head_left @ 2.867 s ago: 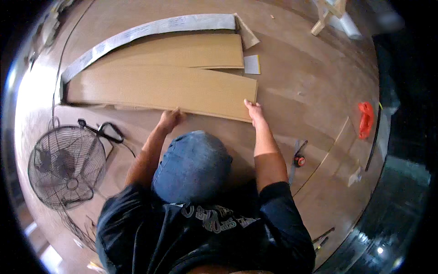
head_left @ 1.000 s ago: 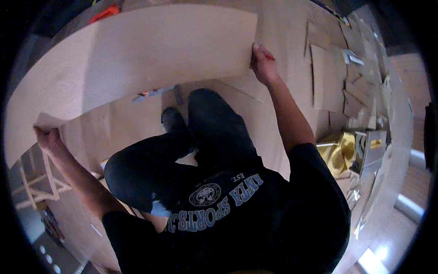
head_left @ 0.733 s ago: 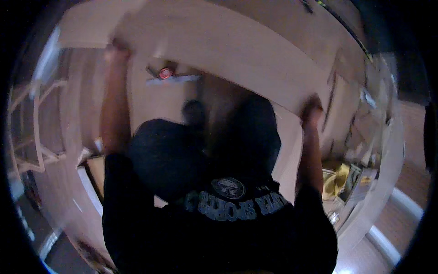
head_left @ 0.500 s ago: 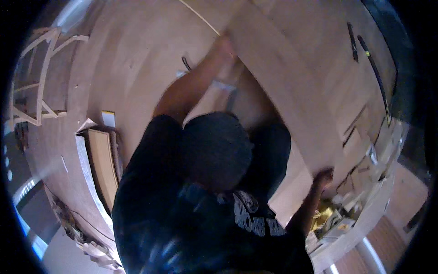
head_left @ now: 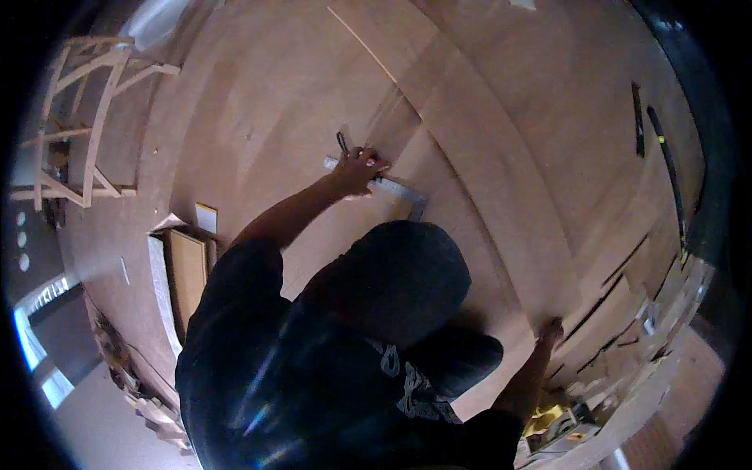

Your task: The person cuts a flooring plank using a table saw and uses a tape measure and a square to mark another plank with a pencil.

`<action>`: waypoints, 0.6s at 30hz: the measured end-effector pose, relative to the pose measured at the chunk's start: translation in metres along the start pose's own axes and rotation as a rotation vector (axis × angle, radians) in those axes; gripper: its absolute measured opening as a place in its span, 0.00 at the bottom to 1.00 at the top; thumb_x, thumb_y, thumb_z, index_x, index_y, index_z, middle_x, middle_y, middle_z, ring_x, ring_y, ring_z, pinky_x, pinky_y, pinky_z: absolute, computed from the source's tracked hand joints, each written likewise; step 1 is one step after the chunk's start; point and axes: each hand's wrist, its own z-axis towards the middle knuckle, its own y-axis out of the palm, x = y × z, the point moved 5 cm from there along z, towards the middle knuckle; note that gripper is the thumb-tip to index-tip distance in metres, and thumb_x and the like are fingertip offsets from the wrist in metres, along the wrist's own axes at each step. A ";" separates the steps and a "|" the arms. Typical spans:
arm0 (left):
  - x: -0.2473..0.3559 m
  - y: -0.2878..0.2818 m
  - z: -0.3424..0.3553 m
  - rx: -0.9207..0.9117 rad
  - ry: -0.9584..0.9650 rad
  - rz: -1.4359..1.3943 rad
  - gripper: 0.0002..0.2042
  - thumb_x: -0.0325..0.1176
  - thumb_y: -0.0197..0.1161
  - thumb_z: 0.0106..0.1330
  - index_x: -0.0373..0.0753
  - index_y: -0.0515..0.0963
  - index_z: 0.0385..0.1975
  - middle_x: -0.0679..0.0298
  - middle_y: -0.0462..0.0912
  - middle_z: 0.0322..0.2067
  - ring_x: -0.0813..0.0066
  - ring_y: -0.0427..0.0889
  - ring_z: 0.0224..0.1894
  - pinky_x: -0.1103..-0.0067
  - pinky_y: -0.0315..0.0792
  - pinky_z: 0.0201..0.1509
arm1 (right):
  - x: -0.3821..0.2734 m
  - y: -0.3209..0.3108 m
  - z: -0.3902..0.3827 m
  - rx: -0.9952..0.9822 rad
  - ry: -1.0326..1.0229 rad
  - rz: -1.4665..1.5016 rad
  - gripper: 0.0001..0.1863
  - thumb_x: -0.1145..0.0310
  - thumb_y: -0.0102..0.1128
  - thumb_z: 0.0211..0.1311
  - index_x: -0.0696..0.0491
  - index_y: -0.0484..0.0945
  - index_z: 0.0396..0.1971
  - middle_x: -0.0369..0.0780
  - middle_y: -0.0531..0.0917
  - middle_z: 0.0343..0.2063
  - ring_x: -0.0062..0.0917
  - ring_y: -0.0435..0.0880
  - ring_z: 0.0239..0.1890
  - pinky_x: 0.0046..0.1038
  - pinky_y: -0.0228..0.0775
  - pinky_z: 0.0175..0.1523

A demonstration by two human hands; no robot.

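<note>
My left hand (head_left: 362, 171) is closed over a metal square (head_left: 398, 189) lying on the brown sheet surface, with the thumb on the near side and the fingers on the far side. A small black tool (head_left: 341, 141), of a kind I cannot make out, lies just beyond that hand. At the right, my right hand (head_left: 551, 332) grips the near end of a long brown board strip (head_left: 501, 157), which runs away toward the far middle. A thin pale stick or edge (head_left: 362, 43) lies along the strip's far left side. My dark clothing hides the lower middle.
A wooden frame (head_left: 102, 117) stands at the far left. Nearer lies an open cardboard box (head_left: 186, 274) beside a white and yellow card (head_left: 206, 218). Black strips (head_left: 666, 164) lie at the far right, with offcuts and a yellow item (head_left: 546, 421) at the near right.
My left hand has come back from the strip's left edge and closed over the square. The right hand stays on the strip's near end. The whole view has shifted slightly.
</note>
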 end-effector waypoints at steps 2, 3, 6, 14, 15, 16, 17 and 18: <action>-0.018 0.031 -0.006 -0.049 -0.017 -0.006 0.31 0.49 0.68 0.53 0.53 0.68 0.57 0.51 0.63 0.59 0.44 0.60 0.63 0.50 0.63 0.61 | 0.012 0.019 -0.007 -0.064 0.103 0.199 0.18 0.58 0.51 0.66 0.56 0.77 0.47 0.44 0.81 0.41 0.33 0.80 0.40 0.36 0.72 0.48; -0.032 0.056 -0.008 -0.020 0.001 0.020 0.30 0.49 0.68 0.53 0.54 0.68 0.57 0.51 0.63 0.59 0.43 0.61 0.62 0.50 0.64 0.60 | 0.013 0.030 -0.014 -0.092 0.151 0.308 0.18 0.58 0.51 0.65 0.54 0.76 0.47 0.42 0.81 0.42 0.32 0.79 0.42 0.36 0.72 0.49; 0.006 0.071 0.015 -0.093 0.046 0.049 0.25 0.42 0.66 0.55 0.52 0.71 0.54 0.54 0.63 0.60 0.42 0.63 0.60 0.50 0.67 0.58 | -0.027 -0.020 -0.042 -0.197 -0.310 0.453 0.23 0.60 0.56 0.65 0.55 0.70 0.55 0.42 0.77 0.50 0.31 0.76 0.49 0.34 0.68 0.54; 0.000 0.029 -0.056 0.060 -0.014 0.002 0.14 0.42 0.63 0.59 0.47 0.76 0.43 0.57 0.70 0.50 0.47 0.67 0.54 0.51 0.65 0.54 | -0.423 -0.153 -0.462 -0.450 -1.768 0.685 0.25 0.64 0.48 0.70 0.55 0.61 0.63 0.49 0.68 0.60 0.38 0.71 0.59 0.43 0.63 0.63; 0.005 0.025 -0.063 0.047 -0.009 -0.022 0.14 0.42 0.63 0.59 0.47 0.76 0.43 0.57 0.71 0.49 0.48 0.67 0.54 0.52 0.65 0.53 | -0.429 -0.168 -0.484 -0.441 -1.866 0.647 0.25 0.63 0.48 0.69 0.55 0.61 0.63 0.49 0.68 0.60 0.38 0.71 0.59 0.43 0.63 0.63; 0.010 0.024 -0.071 0.031 -0.007 -0.041 0.14 0.42 0.63 0.60 0.47 0.76 0.43 0.58 0.71 0.48 0.49 0.67 0.53 0.53 0.65 0.53 | -0.434 -0.180 -0.495 -0.420 -1.912 0.612 0.25 0.62 0.48 0.69 0.55 0.61 0.63 0.49 0.69 0.60 0.38 0.71 0.59 0.43 0.63 0.63; 0.032 0.032 -0.067 -0.015 0.040 -0.080 0.13 0.42 0.62 0.60 0.46 0.75 0.43 0.58 0.71 0.48 0.51 0.67 0.52 0.54 0.66 0.52 | -0.433 -0.188 -0.501 -0.378 -1.922 0.533 0.26 0.62 0.49 0.69 0.55 0.62 0.63 0.49 0.69 0.60 0.38 0.71 0.59 0.43 0.63 0.63; 0.015 0.016 -0.089 0.001 -0.009 -0.091 0.13 0.42 0.62 0.60 0.46 0.75 0.42 0.59 0.71 0.47 0.52 0.68 0.51 0.55 0.66 0.52 | -0.431 -0.194 -0.505 -0.373 -1.955 0.571 0.26 0.61 0.49 0.68 0.55 0.62 0.63 0.49 0.69 0.60 0.38 0.71 0.59 0.43 0.63 0.63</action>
